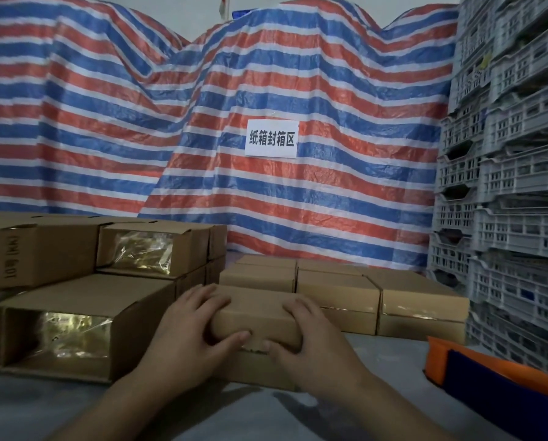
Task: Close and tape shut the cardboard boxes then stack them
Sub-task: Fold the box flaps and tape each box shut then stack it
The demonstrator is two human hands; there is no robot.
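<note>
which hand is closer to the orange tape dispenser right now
Right. The right hand grips the right end of the small box, the side facing the tape dispenser. The left hand holds the box's left end, farther away.

We read 纸箱封箱区 in black on a white paper sign [272, 138] stuck to the striped tarpaulin [345, 192]; on the side of a cardboard box [43, 249] at left stands sideways print we cannot make out

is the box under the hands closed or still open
Closed. The box shows a flat, unbroken top, and both the left hand and right hand grip its near edge. Whether it is taped, cannot tell.
</note>
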